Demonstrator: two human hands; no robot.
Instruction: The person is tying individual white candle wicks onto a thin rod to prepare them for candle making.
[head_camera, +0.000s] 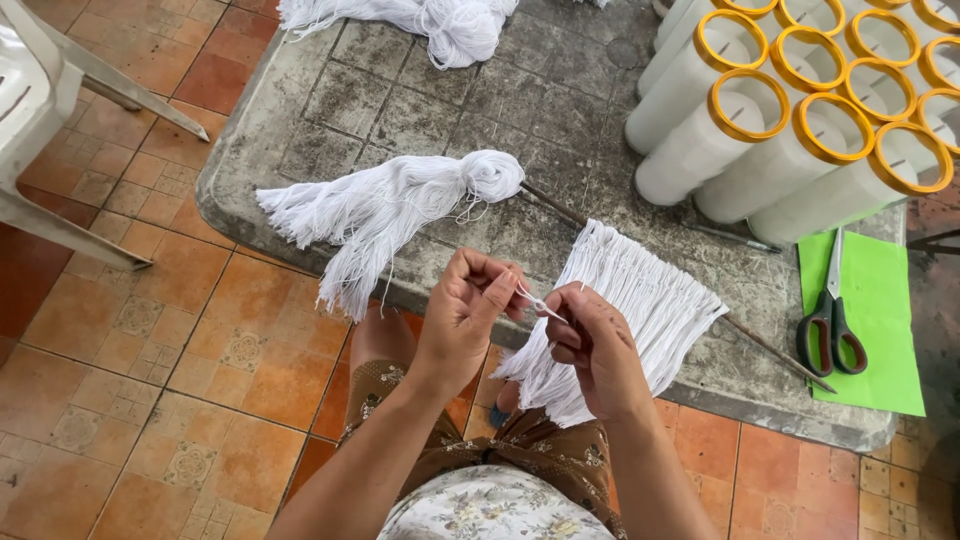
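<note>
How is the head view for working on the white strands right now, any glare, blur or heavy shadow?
Head view: soft, even daylight with no harsh shadows; left hand, right hand and the thin strand between them are sharp; white thread fringe is bright, not blown out; the yellow-rimmed tubes splay at the frame edge, wide-angle distortion.

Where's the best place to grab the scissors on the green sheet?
Take the scissors by the red-and-black handle loops, coming from the near table edge: the loops lie toward the person on the green sheet, while the blades point away toward the candles.
</note>
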